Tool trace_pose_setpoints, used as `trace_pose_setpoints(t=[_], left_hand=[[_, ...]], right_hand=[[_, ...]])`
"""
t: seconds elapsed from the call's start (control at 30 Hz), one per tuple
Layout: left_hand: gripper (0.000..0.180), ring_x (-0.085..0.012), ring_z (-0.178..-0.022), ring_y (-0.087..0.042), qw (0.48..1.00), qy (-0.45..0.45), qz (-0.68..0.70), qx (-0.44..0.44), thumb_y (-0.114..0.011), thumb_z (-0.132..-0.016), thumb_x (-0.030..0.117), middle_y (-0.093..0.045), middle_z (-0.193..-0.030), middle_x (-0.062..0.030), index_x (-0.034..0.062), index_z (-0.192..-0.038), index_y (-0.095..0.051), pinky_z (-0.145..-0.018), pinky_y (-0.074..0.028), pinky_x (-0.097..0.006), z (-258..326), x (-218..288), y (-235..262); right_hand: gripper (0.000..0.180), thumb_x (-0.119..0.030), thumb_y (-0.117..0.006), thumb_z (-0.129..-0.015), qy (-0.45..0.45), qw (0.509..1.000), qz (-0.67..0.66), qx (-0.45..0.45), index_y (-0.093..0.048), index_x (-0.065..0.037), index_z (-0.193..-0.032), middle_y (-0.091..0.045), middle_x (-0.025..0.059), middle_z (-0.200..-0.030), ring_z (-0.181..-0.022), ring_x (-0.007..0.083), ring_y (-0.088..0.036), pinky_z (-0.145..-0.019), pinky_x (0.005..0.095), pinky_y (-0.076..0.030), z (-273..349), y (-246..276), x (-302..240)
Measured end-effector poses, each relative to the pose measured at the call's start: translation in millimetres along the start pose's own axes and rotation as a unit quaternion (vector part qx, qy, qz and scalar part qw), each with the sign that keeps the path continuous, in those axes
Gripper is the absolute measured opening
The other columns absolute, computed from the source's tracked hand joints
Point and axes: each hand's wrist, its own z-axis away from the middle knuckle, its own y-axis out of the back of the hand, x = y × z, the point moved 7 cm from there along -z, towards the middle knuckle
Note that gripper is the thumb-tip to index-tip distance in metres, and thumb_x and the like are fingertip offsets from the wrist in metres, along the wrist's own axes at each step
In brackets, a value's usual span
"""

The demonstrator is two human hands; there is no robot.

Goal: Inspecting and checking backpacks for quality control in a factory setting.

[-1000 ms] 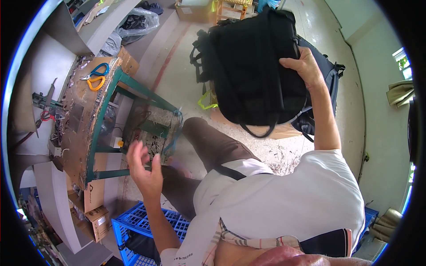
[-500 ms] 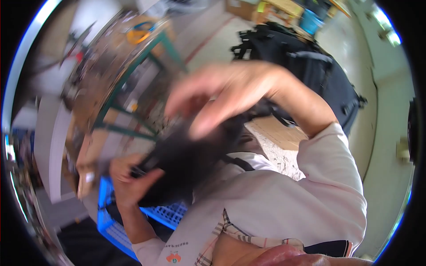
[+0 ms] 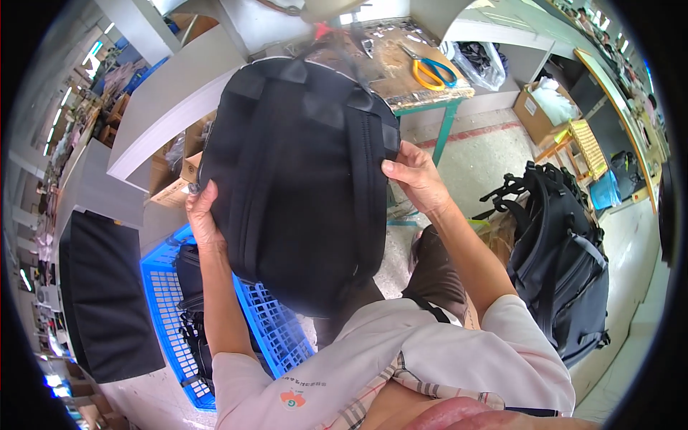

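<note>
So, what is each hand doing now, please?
Left hand: closed on the black backpack, left edge.
Right hand: closed on its right strap.

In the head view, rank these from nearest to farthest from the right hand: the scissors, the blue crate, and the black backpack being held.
1. black backpack: gripped by the right hand at its edge.
2. scissors: up on the workbench, above the hand.
3. blue crate: on the floor, lower left, beyond the left hand.
</note>
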Motion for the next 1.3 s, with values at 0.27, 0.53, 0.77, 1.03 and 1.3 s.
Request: trace_pose_setpoints(t=[0.27, 0.53, 0.77, 1.03, 1.3], left_hand=[[0.040, -0.0253, -0.086, -0.058, 0.981, 0.062, 0.164, 0.077, -0.061, -0.075, 0.022, -0.058, -0.100, -0.0126, -0.0014, -0.106, -0.051, -0.079, -0.048, -0.037, -17.9, -54.6, 34.5], [0.039, -0.0259, -0.088, -0.057, 0.969, 0.125, 0.203, 0.063, -0.061, -0.076, 0.022, -0.057, -0.100, -0.0124, -0.0003, -0.105, -0.051, -0.079, -0.048, -0.038, -33.5, -92.6, 6.7], [0.038, -0.0259, -0.086, -0.057, 0.959, 0.170, 0.218, 0.064, -0.064, -0.073, 0.019, -0.058, -0.098, -0.0121, 0.0001, -0.104, -0.052, -0.076, -0.049, -0.037, -41.4, -117.4, -4.5], [0.037, -0.0250, -0.085, -0.059, 0.970, 0.143, 0.179, 0.075, -0.059, -0.078, 0.022, -0.058, -0.098, -0.0146, -0.0026, -0.105, -0.051, -0.077, -0.049, -0.037, -40.5, -115.5, -16.0], [0.028, -0.0174, -0.080, -0.058, 0.995, -0.027, -0.007, 0.093, -0.067, -0.066, 0.004, -0.061, -0.090, -0.0062, 0.0021, -0.093, -0.059, -0.077, -0.045, -0.030, -10.8, -38.0, 5.5]], right_hand=[[0.071, -0.005, -0.068, -0.068, 0.091, 0.990, 0.110, 0.003, -0.028, 0.001, -0.127, -0.055, 0.0018, -0.081, -0.078, 0.0077, -0.051, -0.074, 0.0206, -0.041, -39.4, -27.4, 18.5], [0.059, -0.001, -0.066, -0.065, 0.168, 0.948, 0.255, 0.086, -0.040, 0.008, -0.118, -0.059, 0.0072, -0.086, -0.074, 0.0079, -0.052, -0.068, 0.0208, -0.044, -56.9, -2.5, -18.0], [0.060, 0.001, -0.066, -0.065, 0.124, 0.964, 0.225, 0.067, -0.040, 0.007, -0.119, -0.060, 0.0082, -0.083, -0.072, 0.0086, -0.053, -0.067, 0.0213, -0.045, -77.2, 11.5, -32.6], [0.058, 0.003, -0.065, -0.066, 0.100, 0.964, 0.229, 0.090, -0.041, 0.005, -0.119, -0.059, 0.0078, -0.089, -0.074, 0.0081, -0.053, -0.068, 0.0208, -0.045, -76.9, 26.7, -36.4], [0.050, -0.008, -0.068, -0.067, -0.071, 0.906, 0.416, -0.024, -0.049, 0.001, -0.112, -0.054, 0.0108, -0.106, -0.097, 0.0140, -0.047, -0.085, 0.0274, -0.038, -29.3, 19.4, -1.7]])
